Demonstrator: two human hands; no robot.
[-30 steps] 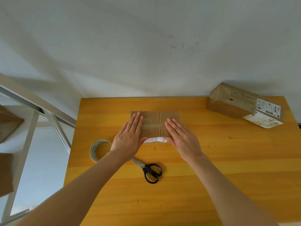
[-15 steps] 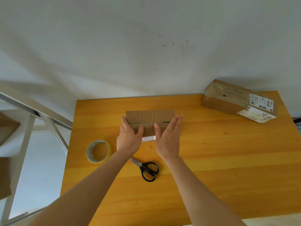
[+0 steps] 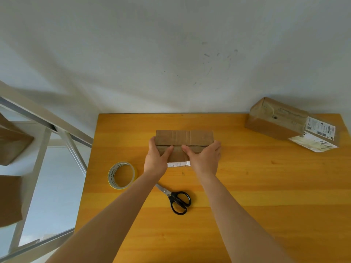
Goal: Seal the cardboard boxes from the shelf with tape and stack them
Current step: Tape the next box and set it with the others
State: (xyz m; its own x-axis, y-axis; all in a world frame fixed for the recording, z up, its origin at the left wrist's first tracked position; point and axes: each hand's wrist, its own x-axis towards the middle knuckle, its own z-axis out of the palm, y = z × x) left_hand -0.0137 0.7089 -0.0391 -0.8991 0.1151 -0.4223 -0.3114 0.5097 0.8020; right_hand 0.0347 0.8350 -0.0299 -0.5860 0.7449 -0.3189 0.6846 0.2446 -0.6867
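while both hands clasp it, the cardboard box [image 3: 184,136] is at the middle of the far half of the yellow table [image 3: 256,196], long side toward the person. the left hand [image 3: 155,160] wraps round the box's left end, thumb laid across the near face; the right hand [image 3: 206,160] grips the right end the same way, thumb pointing toward the other thumb. a white label strip [image 3: 178,164] shows along the box's near bottom edge between the hands. a tape roll [image 3: 121,175] lies near left of the box, and black-handled scissors [image 3: 176,198] lie nearer still, blades under the left forearm. a second box [image 3: 281,120] with white labels rests at the far right corner. a metal shelf [image 3: 47,120] at left holds brown boxes [image 3: 11,141].
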